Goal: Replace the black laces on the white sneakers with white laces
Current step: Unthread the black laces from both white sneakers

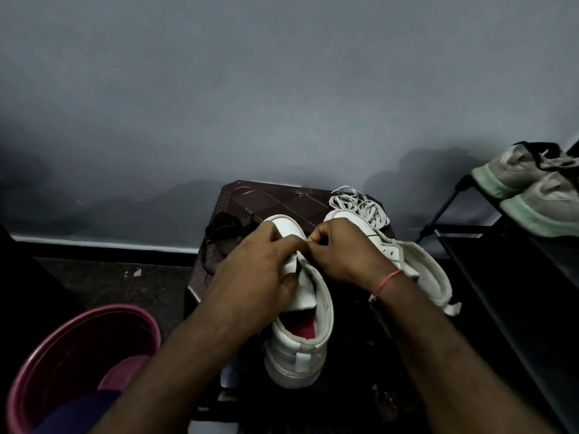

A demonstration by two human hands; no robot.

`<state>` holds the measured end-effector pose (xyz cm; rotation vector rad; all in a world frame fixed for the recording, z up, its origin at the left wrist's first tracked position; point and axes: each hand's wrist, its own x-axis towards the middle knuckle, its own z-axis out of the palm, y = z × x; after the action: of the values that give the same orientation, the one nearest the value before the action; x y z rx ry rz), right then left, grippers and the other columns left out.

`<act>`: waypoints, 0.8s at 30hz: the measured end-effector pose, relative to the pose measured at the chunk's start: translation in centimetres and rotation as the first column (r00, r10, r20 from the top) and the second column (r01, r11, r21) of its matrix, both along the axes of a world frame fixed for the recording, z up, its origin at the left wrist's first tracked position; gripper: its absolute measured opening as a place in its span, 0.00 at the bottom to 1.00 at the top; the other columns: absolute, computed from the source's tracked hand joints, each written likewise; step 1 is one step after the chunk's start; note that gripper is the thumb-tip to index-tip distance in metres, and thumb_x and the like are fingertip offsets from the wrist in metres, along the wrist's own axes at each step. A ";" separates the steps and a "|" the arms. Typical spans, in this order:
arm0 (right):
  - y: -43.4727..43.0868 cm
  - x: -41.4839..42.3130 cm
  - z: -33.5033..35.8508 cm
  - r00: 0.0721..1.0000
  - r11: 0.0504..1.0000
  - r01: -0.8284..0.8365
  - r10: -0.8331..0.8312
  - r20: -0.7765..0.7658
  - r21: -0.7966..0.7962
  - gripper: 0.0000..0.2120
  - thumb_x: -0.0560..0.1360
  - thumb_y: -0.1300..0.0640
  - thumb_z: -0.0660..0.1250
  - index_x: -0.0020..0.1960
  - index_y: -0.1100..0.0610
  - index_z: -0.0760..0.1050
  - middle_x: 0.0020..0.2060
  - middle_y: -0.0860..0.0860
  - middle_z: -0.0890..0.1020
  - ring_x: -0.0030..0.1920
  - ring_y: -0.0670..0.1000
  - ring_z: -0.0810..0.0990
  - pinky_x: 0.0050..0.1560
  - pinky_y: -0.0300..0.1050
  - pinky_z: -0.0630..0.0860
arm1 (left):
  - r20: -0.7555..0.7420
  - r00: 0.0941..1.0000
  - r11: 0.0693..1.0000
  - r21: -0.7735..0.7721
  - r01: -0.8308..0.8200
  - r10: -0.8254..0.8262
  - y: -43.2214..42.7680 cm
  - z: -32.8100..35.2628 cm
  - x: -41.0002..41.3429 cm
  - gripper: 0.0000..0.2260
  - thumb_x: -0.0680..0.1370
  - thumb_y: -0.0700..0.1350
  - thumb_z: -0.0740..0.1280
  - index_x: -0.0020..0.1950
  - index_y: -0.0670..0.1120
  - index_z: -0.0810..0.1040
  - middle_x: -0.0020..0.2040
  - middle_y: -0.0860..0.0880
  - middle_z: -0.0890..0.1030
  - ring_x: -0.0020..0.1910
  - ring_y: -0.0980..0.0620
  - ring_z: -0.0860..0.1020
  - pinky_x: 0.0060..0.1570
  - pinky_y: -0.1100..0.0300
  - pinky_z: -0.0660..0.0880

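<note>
Two white sneakers stand on a dark brown stool (266,195). The near sneaker (300,333) has a red insole and its toe points away from me. My left hand (257,270) grips its tongue and eyelet flap. My right hand (344,252) pinches something small at the lower eyelets; a short black strip shows between the hands, and what is pinched stays hidden. The second sneaker (419,274) lies to the right with no laces. A pile of white laces (360,205) sits behind it. Black laces (222,233) lie bunched at the stool's left edge.
A pink bucket (78,349) stands on the floor at lower left. A black shoe rack (501,264) on the right carries a pair of grey sneakers with green soles (532,189). A grey wall rises right behind the stool.
</note>
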<state>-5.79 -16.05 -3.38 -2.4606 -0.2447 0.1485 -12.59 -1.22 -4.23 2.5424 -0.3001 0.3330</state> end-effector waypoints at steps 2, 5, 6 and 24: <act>-0.5 0.3 0.2 0.998 0.998 -0.049 0.051 -0.045 0.041 0.09 0.75 0.59 0.68 0.36 0.59 0.80 0.31 0.53 0.82 0.28 0.43 0.74 0.32 0.38 0.70 | -0.018 0.997 0.997 0.014 0.073 -0.073 -0.1 0.2 0.5 0.11 0.73 0.50 0.69 0.55 0.60 0.77 0.45 0.55 0.69 0.45 0.54 0.73 0.42 0.55 0.73; -0.8 0.4 0.1 0.993 0.992 -0.078 0.085 -0.079 0.098 0.08 0.75 0.60 0.67 0.37 0.58 0.80 0.33 0.53 0.83 0.29 0.43 0.75 0.33 0.38 0.72 | -0.053 0.984 0.985 0.031 0.172 -0.170 -0.5 0.3 1.0 0.11 0.72 0.51 0.66 0.53 0.60 0.80 0.40 0.55 0.68 0.45 0.52 0.72 0.41 0.53 0.72; -0.7 0.4 0.0 0.994 0.993 -0.072 0.079 -0.070 0.096 0.08 0.75 0.60 0.67 0.39 0.60 0.80 0.34 0.54 0.83 0.30 0.44 0.75 0.35 0.39 0.72 | -0.072 0.982 0.983 0.036 0.179 -0.176 -0.5 0.2 1.2 0.11 0.73 0.48 0.67 0.52 0.60 0.82 0.40 0.55 0.68 0.46 0.51 0.73 0.42 0.53 0.72; 0.4 -1.3 -0.7 0.979 0.992 0.128 -0.122 0.164 -0.024 0.08 0.72 0.56 0.70 0.35 0.56 0.78 0.32 0.51 0.82 0.37 0.52 0.81 0.41 0.44 0.76 | -0.167 0.952 0.896 -0.410 0.171 -0.258 -0.3 -1.1 1.6 0.09 0.65 0.50 0.72 0.44 0.56 0.85 0.40 0.53 0.80 0.41 0.54 0.78 0.45 0.52 0.74</act>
<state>-7.06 -15.66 -4.06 -2.5160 -0.1572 -0.1027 -10.96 -1.49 -5.35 2.1001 -0.3851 0.0200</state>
